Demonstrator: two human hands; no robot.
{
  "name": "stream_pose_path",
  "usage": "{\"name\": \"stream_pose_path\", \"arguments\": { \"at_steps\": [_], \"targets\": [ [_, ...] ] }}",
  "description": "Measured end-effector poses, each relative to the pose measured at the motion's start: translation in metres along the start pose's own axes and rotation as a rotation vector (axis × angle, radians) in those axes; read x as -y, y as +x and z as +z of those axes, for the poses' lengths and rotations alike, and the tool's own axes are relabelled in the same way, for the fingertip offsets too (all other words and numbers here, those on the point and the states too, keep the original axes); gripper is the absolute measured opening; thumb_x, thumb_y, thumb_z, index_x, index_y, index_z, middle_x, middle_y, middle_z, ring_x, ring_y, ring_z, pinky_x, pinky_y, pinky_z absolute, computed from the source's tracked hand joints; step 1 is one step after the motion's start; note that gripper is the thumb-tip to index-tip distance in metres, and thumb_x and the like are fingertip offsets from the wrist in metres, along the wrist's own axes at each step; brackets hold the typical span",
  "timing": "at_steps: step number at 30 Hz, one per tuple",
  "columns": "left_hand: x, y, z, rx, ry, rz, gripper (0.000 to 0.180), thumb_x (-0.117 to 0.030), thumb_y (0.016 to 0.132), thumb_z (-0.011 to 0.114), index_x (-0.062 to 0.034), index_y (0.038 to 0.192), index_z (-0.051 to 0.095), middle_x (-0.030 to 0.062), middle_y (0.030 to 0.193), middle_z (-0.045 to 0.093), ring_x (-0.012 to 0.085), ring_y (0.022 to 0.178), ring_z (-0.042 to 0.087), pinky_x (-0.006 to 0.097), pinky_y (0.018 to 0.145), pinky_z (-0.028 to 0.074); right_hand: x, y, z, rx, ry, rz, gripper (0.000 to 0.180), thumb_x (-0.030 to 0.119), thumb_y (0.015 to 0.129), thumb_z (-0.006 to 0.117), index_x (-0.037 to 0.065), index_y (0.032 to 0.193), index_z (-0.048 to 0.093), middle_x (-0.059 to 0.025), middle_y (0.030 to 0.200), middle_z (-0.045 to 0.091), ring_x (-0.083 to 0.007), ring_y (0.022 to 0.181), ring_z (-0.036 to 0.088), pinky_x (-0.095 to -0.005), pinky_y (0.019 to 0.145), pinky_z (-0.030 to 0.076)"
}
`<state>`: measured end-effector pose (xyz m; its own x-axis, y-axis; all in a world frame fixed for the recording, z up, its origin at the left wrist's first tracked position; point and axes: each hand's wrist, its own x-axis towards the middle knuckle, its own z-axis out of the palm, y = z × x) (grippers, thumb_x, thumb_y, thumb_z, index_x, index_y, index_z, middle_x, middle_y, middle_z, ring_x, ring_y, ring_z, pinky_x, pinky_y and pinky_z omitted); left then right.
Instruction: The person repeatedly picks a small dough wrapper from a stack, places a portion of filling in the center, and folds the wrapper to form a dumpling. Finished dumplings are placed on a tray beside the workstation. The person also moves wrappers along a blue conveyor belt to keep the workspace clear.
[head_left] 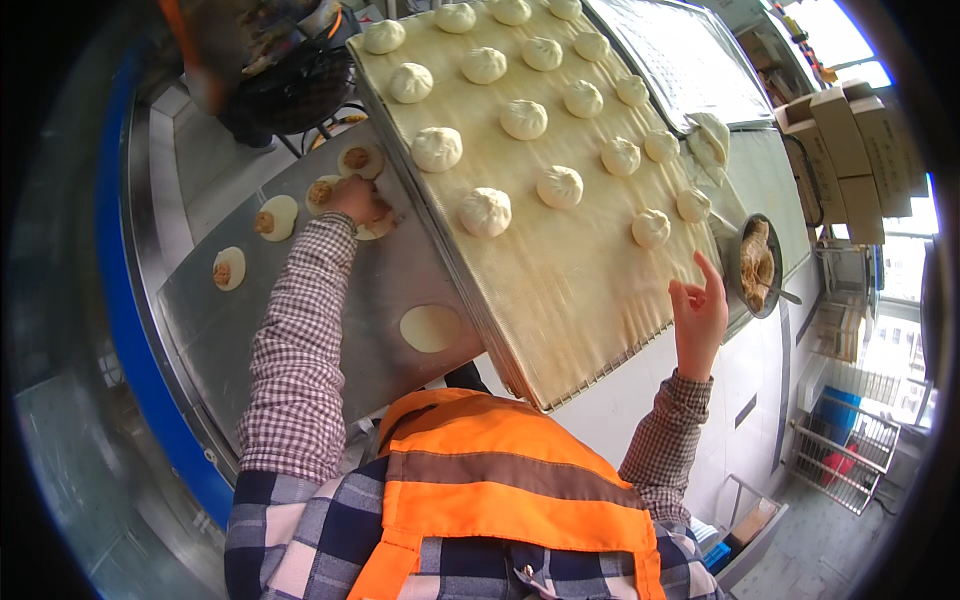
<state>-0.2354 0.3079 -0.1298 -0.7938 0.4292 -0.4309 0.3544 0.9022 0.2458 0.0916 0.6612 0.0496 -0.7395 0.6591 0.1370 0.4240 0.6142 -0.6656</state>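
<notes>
My left hand (360, 203) reaches over the steel worktop, its fingers curled down onto a filled dough wrapper (374, 232) that the hand partly covers. Around it lie other flat white wrappers with brown filling: one (361, 160) just beyond, one (321, 193) beside the wrist, and two (277, 218) (229, 268) farther left. A plain dough wrapper (431, 328) without filling rests nearer to me. My right hand (700, 315) is raised beside the tray's right edge, fingers apart, holding nothing that I can see.
Several pleated buns (484, 212) stand in rows on a cloth-lined tray (560, 290). At the right, a metal bowl (757, 265) holds brown filling and a spoon. A crumpled pale cloth (708, 145) lies behind it. Cardboard boxes (845, 150) and a wire rack (845, 455) are farther right.
</notes>
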Motion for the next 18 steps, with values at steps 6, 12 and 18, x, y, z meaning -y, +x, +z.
{"name": "stream_pose_path", "arguments": {
  "at_steps": [6, 12, 18],
  "targets": [
    [-0.009, -0.017, -0.022, -0.006, 0.419, 0.233, 0.055, -0.046, 0.065, 0.072, -0.0030, 0.099, 0.069, 0.0203, 0.098, 0.068, 0.0315, 0.094, 0.066, 0.040, 0.083, 0.052, 0.001, -0.036, -0.013, -0.088, 0.058, -0.034, 0.031, 0.002, 0.087, 0.065, 0.001, 0.117, 0.061, -0.0057, 0.095, 0.065, -0.0098, 0.074, 0.062, -0.0225, 0.069, 0.051],
    [0.029, -0.062, -0.002, 0.002, -0.286, 0.009, 0.061, -0.034, 0.068, 0.077, 0.0012, 0.113, 0.057, 0.0217, 0.108, 0.062, 0.0287, 0.098, 0.063, 0.036, 0.083, 0.050, 0.074, -0.064, 0.025, 0.007, 0.296, -0.198, 0.027, -0.007, 0.078, 0.065, -0.001, 0.104, 0.065, -0.0108, 0.097, 0.067, -0.0119, 0.072, 0.062, -0.0244, 0.066, 0.051],
    [0.044, -0.166, 0.035, 0.035, -1.931, -0.034, 0.053, -0.020, 0.082, 0.068, -0.0045, 0.128, 0.047, 0.0097, 0.122, 0.058, 0.0240, 0.108, 0.059, 0.038, 0.092, 0.050, 0.163, -0.082, 0.110, 0.599, 0.534, -0.348, 0.026, 0.004, 0.081, 0.066, 0.002, 0.107, 0.064, -0.0103, 0.099, 0.066, -0.0170, 0.071, 0.062, -0.0264, 0.064, 0.051]
  ]
}}
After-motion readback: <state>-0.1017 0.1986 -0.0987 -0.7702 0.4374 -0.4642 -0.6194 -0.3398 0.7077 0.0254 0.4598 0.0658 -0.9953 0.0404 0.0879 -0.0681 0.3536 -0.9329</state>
